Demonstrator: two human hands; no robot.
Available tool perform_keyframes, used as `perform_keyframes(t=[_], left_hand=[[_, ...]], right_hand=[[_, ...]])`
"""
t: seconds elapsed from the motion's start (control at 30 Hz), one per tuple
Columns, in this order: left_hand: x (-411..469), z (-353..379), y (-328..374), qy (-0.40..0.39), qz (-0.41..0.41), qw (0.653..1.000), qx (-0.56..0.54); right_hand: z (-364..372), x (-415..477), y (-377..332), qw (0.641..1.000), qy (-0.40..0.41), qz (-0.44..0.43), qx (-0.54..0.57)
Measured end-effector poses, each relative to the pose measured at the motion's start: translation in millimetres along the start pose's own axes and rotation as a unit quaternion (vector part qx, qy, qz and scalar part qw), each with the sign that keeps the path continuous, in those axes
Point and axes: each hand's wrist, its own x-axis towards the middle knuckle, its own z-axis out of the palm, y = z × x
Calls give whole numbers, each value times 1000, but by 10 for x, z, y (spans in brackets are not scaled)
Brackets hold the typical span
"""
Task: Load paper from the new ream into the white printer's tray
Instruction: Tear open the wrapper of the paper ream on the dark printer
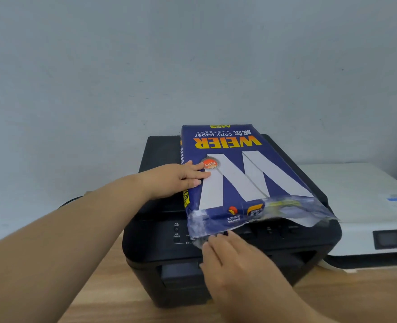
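Observation:
A blue ream of copy paper (pixel 237 169) with a large white W lies on top of a black printer (pixel 160 241). Its near end is torn open and the wrapper hangs loose over the printer's front. My left hand (pixel 181 178) grips the ream's left edge, fingers flat on its top. My right hand (pixel 230 259) reaches under the torn wrapper at the near end, its fingertips hidden inside the opening. The white printer (pixel 365 206) stands to the right, partly cut off by the frame edge; its tray is not visible.
Both printers stand on a wooden table (pixel 104 297) against a pale grey wall (pixel 146 66). A dark cable or object (pixel 69 202) lies behind my left forearm.

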Motion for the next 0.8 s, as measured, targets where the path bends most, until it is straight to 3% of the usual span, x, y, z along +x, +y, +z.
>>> perform_keyframes(t=[0.17, 0.27, 0.33, 0.4, 0.47, 0.7, 0.8], left_hand=[[2, -6, 9, -2, -8, 1000, 4], [8, -6, 25, -1, -9, 1000, 14], [15, -1, 25, 2, -11, 1000, 17], [20, 1, 17, 3, -10, 1000, 13], [22, 4, 7, 2, -10, 1000, 12], [27, -4, 18, -3, -12, 1000, 25], [26, -10, 16, -4, -13, 1000, 23]], right_hand=[[212, -245, -135, 998, -46, 43, 15], [180, -296, -154, 993, -72, 47, 80], [60, -289, -52, 994, -11, 29, 109], [-74, -282, 147, 986, 102, 20, 131], [-167, -284, 360, 985, 139, 53, 88], [-162, -347, 800, 979, 58, 192, 26], [-49, -398, 888, 980, 25, 197, 21]])
